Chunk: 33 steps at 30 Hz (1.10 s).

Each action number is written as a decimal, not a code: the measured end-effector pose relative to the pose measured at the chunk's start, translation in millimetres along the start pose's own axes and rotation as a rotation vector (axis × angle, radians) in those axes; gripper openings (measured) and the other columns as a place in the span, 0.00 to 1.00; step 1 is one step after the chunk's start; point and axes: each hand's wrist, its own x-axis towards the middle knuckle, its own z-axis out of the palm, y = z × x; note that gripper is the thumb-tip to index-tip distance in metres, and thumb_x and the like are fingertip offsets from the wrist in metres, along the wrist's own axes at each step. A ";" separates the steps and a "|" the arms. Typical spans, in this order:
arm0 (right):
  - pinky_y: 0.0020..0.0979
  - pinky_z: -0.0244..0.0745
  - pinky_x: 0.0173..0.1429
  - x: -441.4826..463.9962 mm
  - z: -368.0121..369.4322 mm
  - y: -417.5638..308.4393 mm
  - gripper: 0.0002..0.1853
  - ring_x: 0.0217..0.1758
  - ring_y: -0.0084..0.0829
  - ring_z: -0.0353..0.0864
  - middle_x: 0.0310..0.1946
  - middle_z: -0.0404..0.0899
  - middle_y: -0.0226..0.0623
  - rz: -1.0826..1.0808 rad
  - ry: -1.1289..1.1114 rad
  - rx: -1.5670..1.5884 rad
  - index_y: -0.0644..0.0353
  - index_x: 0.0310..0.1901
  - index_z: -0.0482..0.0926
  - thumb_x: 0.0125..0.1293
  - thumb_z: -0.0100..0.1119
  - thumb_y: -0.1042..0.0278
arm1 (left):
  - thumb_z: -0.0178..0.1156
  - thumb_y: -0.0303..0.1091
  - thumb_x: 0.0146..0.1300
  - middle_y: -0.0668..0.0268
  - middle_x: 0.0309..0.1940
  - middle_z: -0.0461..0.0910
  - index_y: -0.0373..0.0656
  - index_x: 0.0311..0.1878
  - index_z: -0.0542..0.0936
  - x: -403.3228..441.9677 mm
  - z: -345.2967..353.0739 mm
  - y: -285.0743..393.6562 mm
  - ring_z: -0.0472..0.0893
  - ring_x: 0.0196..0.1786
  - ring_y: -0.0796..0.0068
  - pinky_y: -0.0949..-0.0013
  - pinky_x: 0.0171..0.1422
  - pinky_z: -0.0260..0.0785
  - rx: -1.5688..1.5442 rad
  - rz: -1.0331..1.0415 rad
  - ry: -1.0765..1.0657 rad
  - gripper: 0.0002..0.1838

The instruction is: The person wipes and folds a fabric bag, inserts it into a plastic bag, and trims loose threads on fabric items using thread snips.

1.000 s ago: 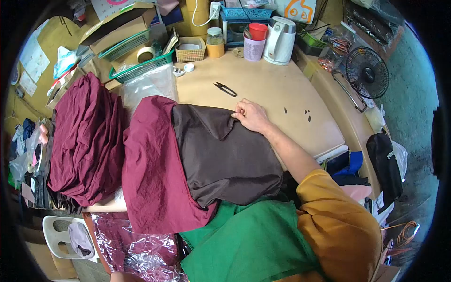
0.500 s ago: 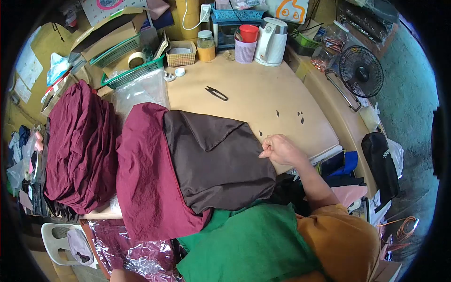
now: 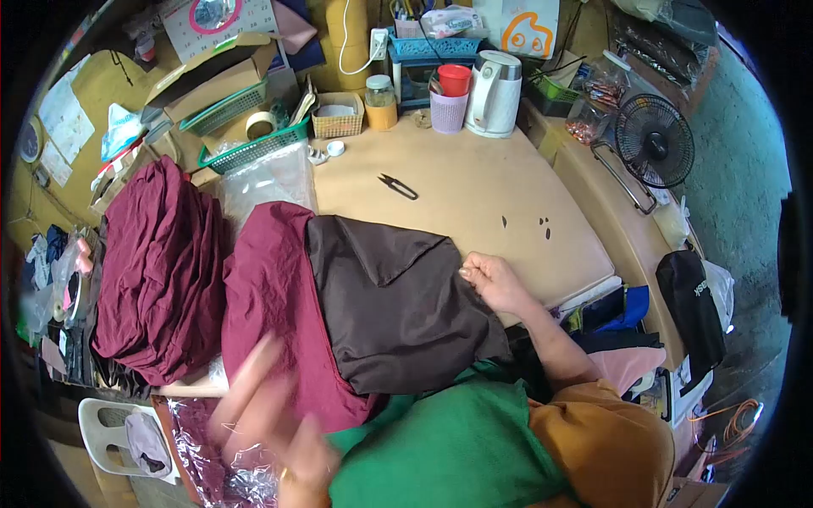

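A maroon garment point(image 3: 267, 292) with a dark brown lining point(image 3: 398, 300) lies spread across the front of the table, its near part by the green cloth on my lap. My right hand point(image 3: 498, 284) is closed at the right edge of the dark lining, fingertips pinching the fabric there. Over the lower part of the maroon fabric, my left hand point(image 3: 284, 423) is blurred by motion, its fingers stretched out and apart with nothing seen in them. Black thread snips point(image 3: 398, 187) lie on the table beyond the garment.
A tall pile of maroon fabric point(image 3: 161, 279) stands at the left. Along the back are a green basket point(image 3: 254, 146), a jar point(image 3: 380, 103), a lilac cup point(image 3: 447, 113) and a white kettle point(image 3: 494, 93). A black fan point(image 3: 655, 144) stands at the right.
My left hand has come up from the bottom edge over the maroon fabric. My right hand has moved slightly left and up along the lining's edge. The view has shifted slightly.
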 end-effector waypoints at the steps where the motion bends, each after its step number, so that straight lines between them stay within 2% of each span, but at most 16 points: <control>1: 0.36 0.68 0.37 -1.7 0.9 -1.3 0.12 0.27 0.30 0.71 0.23 0.71 0.41 0.000 0.007 -0.004 0.63 0.35 0.73 0.72 0.55 0.63 | 0.59 0.27 0.60 0.49 0.69 0.69 0.37 0.68 0.67 1.2 27.0 -8.4 0.62 0.75 0.45 0.42 0.77 0.53 0.029 -0.092 -0.137 0.30; 2: 0.38 0.69 0.38 -2.1 -0.2 -2.1 0.12 0.28 0.31 0.73 0.23 0.73 0.42 -0.038 0.035 -0.064 0.63 0.35 0.73 0.72 0.55 0.63 | 0.61 0.29 0.61 0.50 0.77 0.56 0.39 0.73 0.63 -3.1 55.7 -23.2 0.49 0.81 0.48 0.42 0.82 0.37 0.115 -0.179 -0.285 0.36; 3: 0.39 0.70 0.39 -1.0 -4.0 -2.1 0.11 0.29 0.33 0.76 0.24 0.75 0.44 -0.078 0.063 -0.126 0.64 0.36 0.73 0.72 0.56 0.64 | 0.61 0.39 0.65 0.50 0.79 0.50 0.43 0.75 0.62 -14.2 78.2 -43.1 0.46 0.82 0.49 0.38 0.81 0.35 0.247 -0.219 -0.395 0.36; 5: 0.42 0.71 0.41 3.3 -18.8 21.2 0.12 0.32 0.36 0.79 0.27 0.78 0.46 -0.061 0.104 -0.080 0.65 0.36 0.73 0.72 0.55 0.63 | 0.57 0.56 0.68 0.53 0.79 0.51 0.47 0.75 0.63 -45.0 107.2 -83.9 0.47 0.81 0.49 0.33 0.79 0.36 0.459 -0.264 -0.563 0.38; 7: 0.36 0.71 0.36 6.9 -48.6 60.5 0.11 0.29 0.30 0.76 0.24 0.76 0.36 -0.009 0.347 0.032 0.63 0.36 0.75 0.73 0.54 0.64 | 0.55 0.58 0.68 0.55 0.79 0.52 0.49 0.76 0.63 -48.5 109.1 -91.2 0.48 0.82 0.51 0.31 0.78 0.36 0.440 -0.286 -0.555 0.38; 10: 0.28 0.69 0.31 4.7 -96.0 92.0 0.09 0.25 0.23 0.72 0.21 0.71 0.25 -0.028 0.512 0.087 0.61 0.37 0.77 0.74 0.53 0.65 | 0.56 0.57 0.67 0.57 0.79 0.52 0.50 0.76 0.63 -49.3 110.0 -90.9 0.49 0.81 0.53 0.33 0.79 0.37 0.462 -0.284 -0.556 0.38; 12: 0.22 0.66 0.28 -4.9 -110.1 73.7 0.08 0.24 0.17 0.68 0.21 0.66 0.19 0.055 0.577 0.435 0.59 0.37 0.78 0.73 0.54 0.66 | 0.57 0.57 0.67 0.57 0.79 0.52 0.50 0.76 0.63 -48.4 110.2 -90.7 0.49 0.81 0.53 0.33 0.79 0.38 0.479 -0.281 -0.551 0.38; 15: 0.25 0.69 0.31 -7.3 -91.0 65.8 0.11 0.24 0.20 0.71 0.22 0.69 0.19 0.170 0.473 0.435 0.61 0.36 0.78 0.71 0.58 0.62 | 0.57 0.57 0.66 0.57 0.79 0.53 0.51 0.75 0.63 -48.5 111.1 -89.0 0.49 0.81 0.53 0.34 0.79 0.38 0.488 -0.283 -0.547 0.38; 17: 0.31 0.72 0.34 10.1 -52.2 97.4 0.14 0.25 0.24 0.74 0.23 0.77 0.24 0.071 0.289 0.115 0.62 0.35 0.79 0.67 0.64 0.57 | 0.58 0.57 0.66 0.57 0.79 0.53 0.51 0.75 0.63 -48.6 111.6 -89.0 0.49 0.81 0.53 0.34 0.79 0.38 0.483 -0.284 -0.538 0.38; 19: 0.33 0.73 0.37 -7.4 -23.5 -8.7 0.15 0.27 0.26 0.78 0.25 0.82 0.34 -0.162 0.383 -0.490 0.63 0.35 0.81 0.64 0.67 0.57 | 0.58 0.57 0.66 0.57 0.79 0.53 0.51 0.75 0.64 -48.3 111.7 -88.7 0.49 0.81 0.53 0.34 0.79 0.38 0.487 -0.283 -0.534 0.38; 20: 0.33 0.73 0.37 -2.1 -16.8 -11.0 0.15 0.27 0.26 0.78 0.25 0.82 0.34 -0.164 0.383 -0.488 0.63 0.35 0.81 0.64 0.67 0.57 | 0.58 0.57 0.66 0.57 0.79 0.53 0.51 0.75 0.64 -48.3 111.6 -88.3 0.50 0.81 0.53 0.34 0.79 0.38 0.488 -0.282 -0.533 0.38; 22: 0.32 0.73 0.37 10.2 -8.7 -5.3 0.13 0.28 0.27 0.79 0.24 0.82 0.39 0.071 0.074 -0.191 0.63 0.34 0.82 0.62 0.68 0.59 | 0.57 0.56 0.67 0.58 0.79 0.52 0.51 0.76 0.63 -47.6 111.0 -87.8 0.49 0.81 0.53 0.34 0.79 0.38 0.482 -0.293 -0.544 0.38; 23: 0.32 0.73 0.37 16.5 -8.5 4.0 0.13 0.28 0.27 0.79 0.24 0.82 0.39 0.069 0.072 -0.188 0.63 0.34 0.82 0.62 0.68 0.59 | 0.57 0.55 0.67 0.59 0.80 0.52 0.52 0.76 0.62 -47.5 110.6 -87.6 0.47 0.82 0.53 0.35 0.79 0.37 0.472 -0.306 -0.555 0.37; 25: 0.26 0.70 0.31 27.8 -16.9 23.5 0.06 0.24 0.19 0.74 0.23 0.79 0.28 -0.025 0.258 0.035 0.64 0.31 0.80 0.63 0.64 0.72 | 0.57 0.55 0.67 0.59 0.80 0.52 0.52 0.76 0.63 -47.1 110.3 -86.6 0.48 0.82 0.53 0.35 0.80 0.37 0.472 -0.309 -0.552 0.37; 29: 0.22 0.67 0.30 29.0 -59.3 41.8 0.07 0.26 0.15 0.73 0.23 0.78 0.26 0.059 0.435 0.184 0.63 0.30 0.79 0.67 0.58 0.75 | 0.58 0.55 0.67 0.59 0.80 0.52 0.51 0.76 0.63 -46.7 111.0 -86.6 0.48 0.82 0.54 0.35 0.80 0.37 0.471 -0.316 -0.550 0.37; 33: 0.29 0.69 0.31 24.1 -67.9 56.2 0.12 0.25 0.19 0.72 0.21 0.77 0.28 0.108 0.538 0.251 0.63 0.33 0.81 0.68 0.62 0.62 | 0.58 0.54 0.67 0.59 0.79 0.52 0.51 0.75 0.63 -45.8 111.4 -85.9 0.48 0.82 0.54 0.35 0.80 0.37 0.465 -0.321 -0.549 0.37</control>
